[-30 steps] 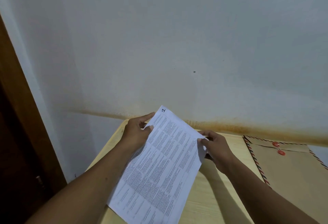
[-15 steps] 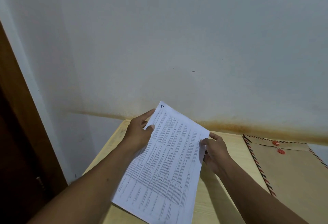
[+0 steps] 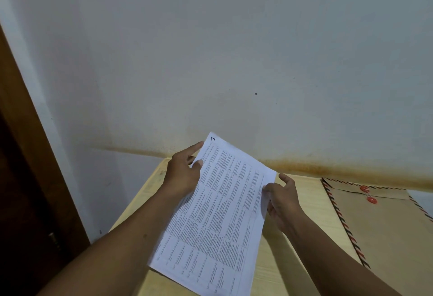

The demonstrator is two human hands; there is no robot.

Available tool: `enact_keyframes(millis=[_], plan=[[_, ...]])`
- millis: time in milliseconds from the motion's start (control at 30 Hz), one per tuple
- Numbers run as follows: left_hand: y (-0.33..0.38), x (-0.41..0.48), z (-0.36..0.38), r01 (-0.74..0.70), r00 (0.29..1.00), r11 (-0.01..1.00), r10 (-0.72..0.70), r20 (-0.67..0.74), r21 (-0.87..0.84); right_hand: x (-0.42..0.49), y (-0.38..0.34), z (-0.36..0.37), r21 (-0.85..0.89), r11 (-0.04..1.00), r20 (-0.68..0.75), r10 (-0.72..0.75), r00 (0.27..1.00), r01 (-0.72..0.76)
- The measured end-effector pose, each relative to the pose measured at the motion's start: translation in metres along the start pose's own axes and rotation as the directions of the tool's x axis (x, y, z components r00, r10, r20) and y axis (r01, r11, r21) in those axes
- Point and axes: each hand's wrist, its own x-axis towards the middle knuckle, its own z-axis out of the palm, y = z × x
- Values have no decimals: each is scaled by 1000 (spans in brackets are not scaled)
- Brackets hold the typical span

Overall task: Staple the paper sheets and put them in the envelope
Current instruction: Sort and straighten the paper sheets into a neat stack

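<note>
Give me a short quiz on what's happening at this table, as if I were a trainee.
1. Which hands hold the paper sheets?
2. Where does the brown envelope lie? A) flat on the wooden table, right of the paper sheets; B) under the paper sheets; C) on the floor.
3. True or false: the paper sheets are already inside the envelope.
Key: 1. Both: the left hand and right hand grip opposite edges. 2. A. 3. False.
</note>
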Motion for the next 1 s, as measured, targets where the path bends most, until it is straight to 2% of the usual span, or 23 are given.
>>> enact_keyframes(millis=[100, 367, 633, 800, 867, 933, 1000], plan=[[-1, 0, -1, 11, 1000, 1000, -11, 16, -6, 0, -1, -2, 31, 999, 11, 19, 1000, -19], [0, 0, 1, 11, 1000, 1000, -12, -23, -27, 1, 3, 4, -50, 996, 12, -71, 997, 71], [-1, -2, 5, 38, 994, 992, -50, -96, -124, -5, 2, 6, 34, 998, 27, 42, 999, -43], [1, -1, 4, 20, 1000, 996, -18, 17, -83, -9, 3, 8, 5, 999, -4, 32, 999, -32], [1, -1, 2, 1, 1000, 999, -1, 8, -55, -10, 3, 8, -3, 999, 6, 32, 999, -32], [2, -2, 1, -18, 1000, 1000, 18, -7, -14, -10, 4, 10, -38, 999, 11, 24, 1000, -23], [2, -2, 0, -12, 1000, 1000, 12, 8, -8, -6, 5, 11, -181, 983, -21, -28, 999, 24]])
